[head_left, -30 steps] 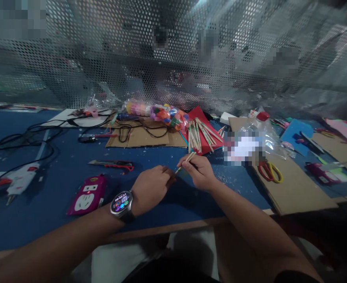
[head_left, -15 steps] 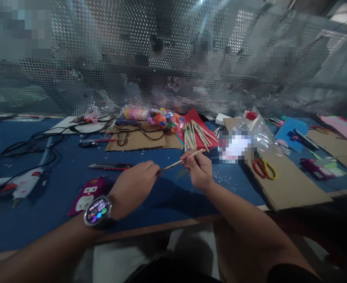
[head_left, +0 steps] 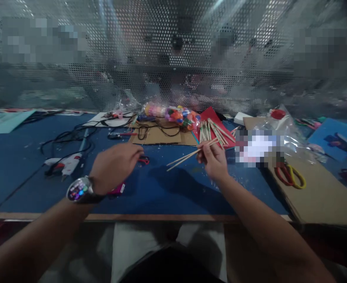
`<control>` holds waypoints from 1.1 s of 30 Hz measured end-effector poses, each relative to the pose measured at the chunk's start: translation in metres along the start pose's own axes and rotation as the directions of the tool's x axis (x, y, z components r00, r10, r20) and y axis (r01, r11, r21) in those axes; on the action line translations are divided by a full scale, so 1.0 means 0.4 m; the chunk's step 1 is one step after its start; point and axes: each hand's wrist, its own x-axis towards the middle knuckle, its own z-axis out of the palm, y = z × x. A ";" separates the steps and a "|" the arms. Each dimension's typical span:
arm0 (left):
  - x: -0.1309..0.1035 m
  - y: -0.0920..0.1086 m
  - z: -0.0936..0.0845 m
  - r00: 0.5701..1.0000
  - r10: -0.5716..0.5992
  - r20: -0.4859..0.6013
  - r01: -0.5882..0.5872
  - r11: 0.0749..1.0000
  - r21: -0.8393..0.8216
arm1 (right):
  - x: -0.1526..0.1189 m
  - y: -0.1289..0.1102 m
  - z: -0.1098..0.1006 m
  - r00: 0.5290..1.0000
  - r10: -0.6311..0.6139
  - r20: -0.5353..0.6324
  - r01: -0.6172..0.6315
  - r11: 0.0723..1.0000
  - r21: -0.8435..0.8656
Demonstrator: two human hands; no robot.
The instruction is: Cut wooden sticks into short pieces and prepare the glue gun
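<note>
My right hand (head_left: pixel 215 159) pinches two thin wooden sticks (head_left: pixel 182 158) that look like chopsticks. Their far ends spread slightly apart and point left above the blue table. On the left, my left hand (head_left: pixel 116 165), with a watch (head_left: pixel 80 189) at its wrist, has its fingers bent together at the red handle of a utility knife (head_left: pixel 144 160). The hand hides most of the knife. Part of a purple power strip (head_left: pixel 117 189) shows below that hand. Beyond my right hand, several patterned sticks (head_left: pixel 213 130) lie on red paper (head_left: pixel 209 114).
A white glue gun (head_left: pixel 70 164) and black cables lie left. Bagged colourful pompoms (head_left: pixel 182 116) rest behind cardboard (head_left: pixel 155 135). Scissors (head_left: pixel 290 175) with red and yellow handles lie on more cardboard (head_left: pixel 323 196) at right. A perforated metal screen (head_left: pixel 173 78) stands behind the table.
My left hand has let go of the sticks' end and moved left to the utility knife. The sticks stay in my right hand, now spread apart. The view has turned left.
</note>
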 end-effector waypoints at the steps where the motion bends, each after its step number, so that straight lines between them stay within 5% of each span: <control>1: 0.014 -0.024 -0.012 0.999 -0.035 -0.019 0.035 0.999 0.019 | -0.002 0.020 0.007 0.997 0.053 0.054 -0.052 0.999 -0.010; 6: 0.091 -0.136 0.008 0.997 -0.077 -0.012 0.078 0.996 0.049 | 0.014 0.098 0.000 0.912 0.319 0.258 -0.297 0.947 -0.121; 10: 0.127 -0.165 0.054 0.999 -0.023 0.022 0.023 1.000 0.009 | 0.042 0.102 -0.037 0.818 0.454 0.354 -0.387 0.889 -0.246; 15: 0.143 -0.071 0.086 0.974 0.227 0.025 -0.224 0.970 -0.096 | 0.057 0.062 -0.073 0.648 0.579 0.494 -0.364 0.806 -0.467; 19: 0.126 0.065 0.118 0.876 0.482 0.038 -0.468 0.865 -0.181 | 0.038 0.037 -0.079 0.564 0.640 0.522 -0.266 0.739 -0.619; 24: 0.098 0.180 0.167 0.806 0.589 0.058 -0.573 0.800 -0.179 | -0.011 0.006 -0.076 0.583 0.625 0.519 -0.094 0.686 -0.721; 33: 0.088 0.225 0.193 0.779 0.616 0.111 -0.596 0.784 -0.173 | -0.091 -0.045 -0.121 0.748 0.481 0.456 0.136 0.563 -0.816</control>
